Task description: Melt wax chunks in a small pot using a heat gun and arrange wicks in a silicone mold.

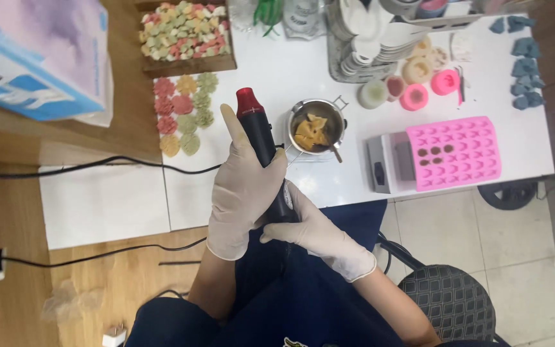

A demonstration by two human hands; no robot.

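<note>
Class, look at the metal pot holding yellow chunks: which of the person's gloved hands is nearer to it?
Left. The left hand grips the black tool just left of the pot; the right hand holds the tool's lower end, farther below.

Gloved left hand (242, 189) and right hand (319, 234) gripping black heat gun (261, 138), metal pot (317, 125) of wax chunks beside, pink mould (456, 152)
</note>
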